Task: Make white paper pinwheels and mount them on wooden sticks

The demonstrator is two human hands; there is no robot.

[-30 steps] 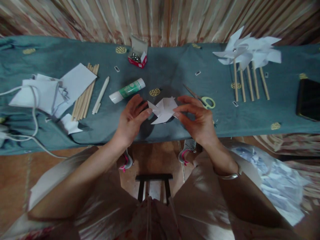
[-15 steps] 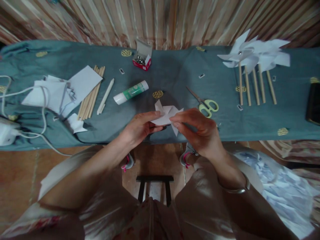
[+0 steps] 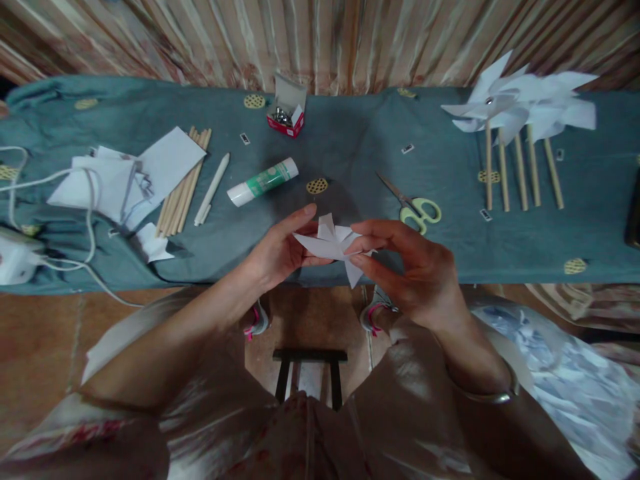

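Observation:
A white folded paper pinwheel head (image 3: 331, 245) hangs just above the near edge of the teal-covered table (image 3: 350, 140). My left hand (image 3: 280, 250) holds its left side, thumb and fingers pinched on the paper. My right hand (image 3: 407, 267) pinches its right side, fingers curled round a flap. Beyond my hands lie a glue stick (image 3: 263, 181) and yellow-handled scissors (image 3: 413, 207).
Finished paper pinwheels on wooden sticks (image 3: 520, 127) lie at the far right. A small red box of pins (image 3: 286, 110) stands at the back. At left are bare wooden sticks (image 3: 183, 183), white paper sheets (image 3: 120, 177), a white pen (image 3: 212, 189) and a white cable (image 3: 60, 220). A black stool (image 3: 309, 373) stands below.
Both hands lifted the paper pinwheel head off the cloth and drew it toward me, past the table's near edge. The fingers shifted their grip on the flaps.

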